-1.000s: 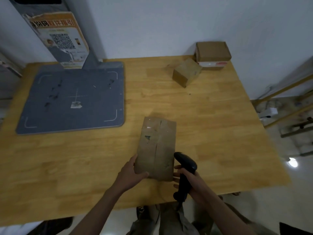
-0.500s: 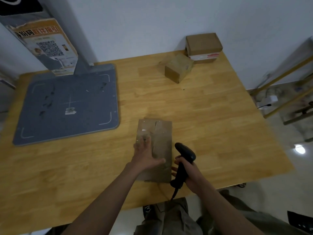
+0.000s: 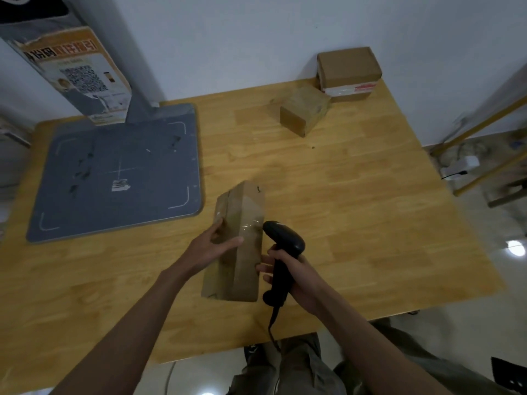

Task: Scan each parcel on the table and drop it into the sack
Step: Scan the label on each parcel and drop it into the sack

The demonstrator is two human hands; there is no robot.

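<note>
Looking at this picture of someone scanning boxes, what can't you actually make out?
All in the head view:
- The sack: not in the picture at all.
- Any barcode on the long parcel: none shows on the faces in view.
- The print on the poster: too small and blurred.
- The scanner window: faces away; the right hand covers its grip.
- The left hand hides part of the parcel's side.

The long parcel (image 3: 238,246) sits on the bench (image 3: 356,209), near the front edge. The scanner (image 3: 281,252) is just right of it. The scanning mat (image 3: 119,172) lies to the left. Two small boxes (image 3: 303,111) (image 3: 348,71) sit side by side at the back right.
</note>
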